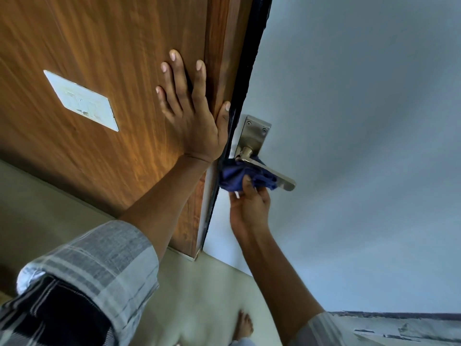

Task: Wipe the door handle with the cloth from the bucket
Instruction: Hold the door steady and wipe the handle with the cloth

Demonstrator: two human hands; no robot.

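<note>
A metal lever door handle [274,174] sticks out from its steel backplate [254,133] on the pale blue door face. A bunched dark blue cloth [234,177] is pressed under and around the lever near its pivot. My right hand [249,206] grips the cloth from below, fingers closed on it. My left hand [192,108] lies flat and spread on the brown wooden panel, thumb at the black door edge [239,96]. No bucket is in view.
A white switch plate [82,101] is set in the wooden panel [99,58] at left. Pale floor [204,295] lies below, with my bare foot [244,323] on it. The blue door face [361,121] fills the right side.
</note>
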